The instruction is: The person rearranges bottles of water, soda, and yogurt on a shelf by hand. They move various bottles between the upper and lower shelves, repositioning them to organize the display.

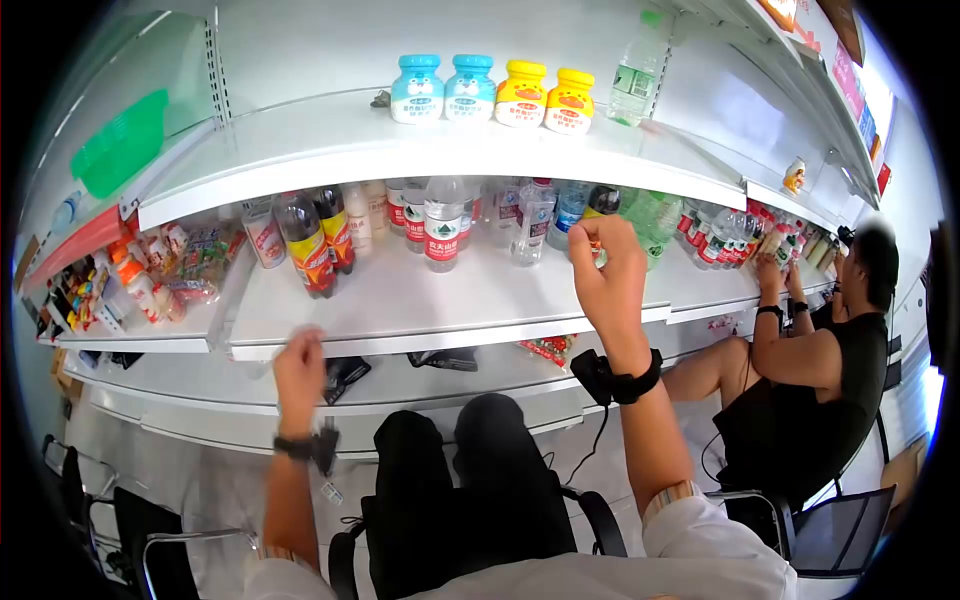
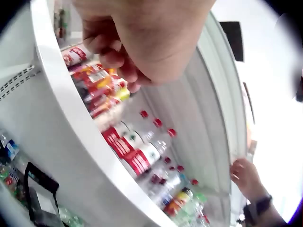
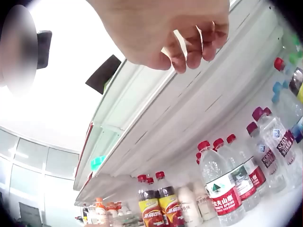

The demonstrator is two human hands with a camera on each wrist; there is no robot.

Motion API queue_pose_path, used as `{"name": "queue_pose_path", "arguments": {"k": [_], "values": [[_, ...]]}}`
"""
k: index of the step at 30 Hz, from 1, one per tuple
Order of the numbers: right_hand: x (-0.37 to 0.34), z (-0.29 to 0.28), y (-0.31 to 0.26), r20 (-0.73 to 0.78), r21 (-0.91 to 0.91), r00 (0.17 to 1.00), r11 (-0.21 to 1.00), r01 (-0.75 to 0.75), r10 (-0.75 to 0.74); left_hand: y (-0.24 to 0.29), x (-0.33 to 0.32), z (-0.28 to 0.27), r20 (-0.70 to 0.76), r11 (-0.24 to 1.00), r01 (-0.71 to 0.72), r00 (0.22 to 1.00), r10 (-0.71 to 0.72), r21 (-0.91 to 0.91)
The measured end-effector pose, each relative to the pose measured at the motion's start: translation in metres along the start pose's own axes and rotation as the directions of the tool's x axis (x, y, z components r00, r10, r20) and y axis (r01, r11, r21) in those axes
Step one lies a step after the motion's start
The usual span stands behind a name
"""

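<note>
My left hand (image 1: 300, 375) hangs just in front of the middle shelf's front edge, its fingers loosely curled and nothing in them. Raised higher, my right hand (image 1: 612, 275) is before the right part of that shelf, fingers loosely bent and holding nothing; the right wrist view shows small gaps between its fingers (image 3: 193, 56). Behind the hands stand a red-labelled water bottle (image 1: 442, 232) near the front, dark cola bottles (image 1: 303, 248) with yellow and red labels, and a clear soda water bottle (image 1: 532, 228). A green bottle (image 1: 655, 228) is beyond my right hand.
Blue-capped jars (image 1: 418, 92), yellow-capped jars (image 1: 521, 95) and a tall clear bottle (image 1: 634, 80) stand on the upper shelf (image 1: 330, 135). A green basket (image 1: 120, 143) is at left. Black packets (image 1: 345, 378) lie below. Another person (image 1: 850, 320) sits at right.
</note>
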State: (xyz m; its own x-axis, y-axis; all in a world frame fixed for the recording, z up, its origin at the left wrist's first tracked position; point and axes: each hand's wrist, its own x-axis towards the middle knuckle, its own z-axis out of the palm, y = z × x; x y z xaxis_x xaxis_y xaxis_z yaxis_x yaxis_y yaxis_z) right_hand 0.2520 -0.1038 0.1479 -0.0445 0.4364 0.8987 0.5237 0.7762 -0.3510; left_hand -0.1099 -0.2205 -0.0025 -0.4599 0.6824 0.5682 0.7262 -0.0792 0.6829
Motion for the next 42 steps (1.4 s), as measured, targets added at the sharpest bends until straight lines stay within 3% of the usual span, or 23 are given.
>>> {"name": "queue_pose_path", "arguments": {"k": [2, 3, 6, 7, 8, 9, 13, 16, 17, 18, 19, 20, 24, 26, 27, 29, 31, 33, 34, 37, 39, 41, 42], "values": [[-0.005, -0.002, 0.005, -0.006, -0.008, 1.000, 1.000, 0.001, -0.001, 0.041, -0.051, -0.011, 0.100, 0.949, -0.315, 0.945, 0.311, 0.023], [-0.016, 0.003, 0.019, 0.023, -0.003, 1.000, 1.000, -0.005, 0.005, 0.053, -0.078, -0.018, 0.230, 0.943, -0.331, 0.921, 0.316, 0.028], [-0.071, 0.020, 0.053, 0.149, -0.005, 0.985, 0.996, -0.091, 0.091, 0.103, -0.153, -0.034, 0.529, 0.984, -0.178, 0.835, 0.153, -0.004], [-0.095, 0.026, 0.062, 0.179, -0.006, 0.974, 0.990, -0.138, 0.137, 0.106, -0.178, -0.041, 0.621, 0.981, -0.192, 0.767, 0.160, -0.016], [-0.119, 0.028, 0.066, 0.209, -0.007, 0.961, 0.983, -0.185, 0.183, 0.117, -0.196, -0.052, 0.780, 0.997, -0.076, 0.624, 0.034, 0.018], [-0.140, 0.024, 0.067, 0.244, -0.010, 0.947, 0.978, -0.210, 0.206, 0.121, -0.216, -0.057, 0.819, 1.000, 0.022, 0.574, 0.005, -0.021], [-0.221, 0.004, 0.055, 0.393, -0.009, 0.819, 0.892, -0.452, 0.419, 0.086, -0.321, -0.070, 0.646, 0.986, 0.139, 0.746, -0.164, 0.090], [-0.247, -0.008, 0.042, 0.513, 0.053, 0.742, 0.847, -0.529, 0.431, -0.083, -0.437, -0.078, 0.671, 0.795, -0.345, 0.734, -0.104, 0.500], [-0.250, -0.012, 0.035, 0.574, 0.077, 0.690, 0.810, -0.581, 0.440, -0.067, -0.422, -0.076, 0.671, 0.791, -0.342, 0.733, -0.113, 0.508], [-0.254, -0.013, 0.032, 0.582, 0.081, 0.684, 0.806, -0.586, 0.439, -0.038, -0.392, -0.070, 0.570, 0.790, 0.507, 0.556, -0.605, 0.344], [-0.256, -0.012, 0.031, 0.602, 0.078, 0.665, 0.796, -0.600, 0.442, -0.017, -0.371, -0.065, 0.612, 0.131, 0.990, 0.068, -0.788, 0.059], [-0.258, -0.012, 0.029, 0.620, 0.073, 0.644, 0.785, -0.615, 0.447, -0.081, -0.412, -0.060, 0.634, 0.077, 0.997, 0.047, -0.772, 0.019], [-0.264, -0.011, 0.024, 0.671, 0.210, 0.636, 0.724, -0.656, 0.381, -0.045, -0.367, -0.053, 0.614, -0.048, 0.997, -0.077, -0.786, 0.063], [-0.264, -0.012, 0.023, 0.699, 0.225, 0.600, 0.676, -0.701, 0.389, -0.085, -0.379, -0.047, 0.710, -0.341, 0.930, -0.146, -0.689, -0.139], [-0.266, -0.013, 0.022, 0.730, 0.236, 0.559, 0.623, -0.746, 0.394, -0.076, -0.375, -0.048, 0.707, -0.346, 0.928, -0.151, -0.691, -0.140], [-0.273, -0.013, 0.030, 0.743, 0.245, 0.554, 0.619, -0.746, 0.374, -0.019, -0.327, -0.047, 0.660, -0.116, 0.987, -0.012, -0.751, -0.114], [-0.274, -0.013, 0.034, 0.770, 0.197, 0.486, 0.570, -0.798, 0.414, 0.029, -0.292, -0.044, 0.498, -0.045, 0.999, -0.034, -0.867, -0.010], [-0.279, -0.011, 0.039, 0.772, 0.210, 0.465, 0.517, -0.830, 0.433, 0.069, -0.274, -0.039, 0.285, 0.121, 0.950, 0.035, -0.958, 0.289], [-0.278, -0.009, 0.041, 0.766, 0.207, 0.462, 0.509, -0.836, 0.447, 0.086, -0.268, -0.039, 0.289, 0.117, 0.978, 0.064, -0.955, 0.172], [-0.278, -0.010, 0.048, 0.760, 0.196, 0.451, 0.497, -0.845, 0.468, 0.060, -0.293, -0.057, 0.343, 0.185, 0.959, 0.104, -0.934, 0.214], [-0.282, -0.011, 0.054, 0.773, 0.182, 0.428, 0.482, -0.857, 0.468, 0.063, -0.284, -0.049, 0.316, 0.088, 0.971, 0.014, -0.949, 0.222], [-0.286, -0.006, 0.060, 0.806, 0.140, 0.376, 0.470, -0.872, 0.457, 0.074, -0.261, -0.034, 0.274, 0.398, 0.912, 0.359, -0.892, 0.099], [-0.283, -0.004, 0.063, 0.808, 0.142, 0.378, 0.472, -0.870, 0.453, 0.063, -0.255, -0.024, 0.145, 0.246, 0.962, 0.228, -0.963, 0.119]]}}
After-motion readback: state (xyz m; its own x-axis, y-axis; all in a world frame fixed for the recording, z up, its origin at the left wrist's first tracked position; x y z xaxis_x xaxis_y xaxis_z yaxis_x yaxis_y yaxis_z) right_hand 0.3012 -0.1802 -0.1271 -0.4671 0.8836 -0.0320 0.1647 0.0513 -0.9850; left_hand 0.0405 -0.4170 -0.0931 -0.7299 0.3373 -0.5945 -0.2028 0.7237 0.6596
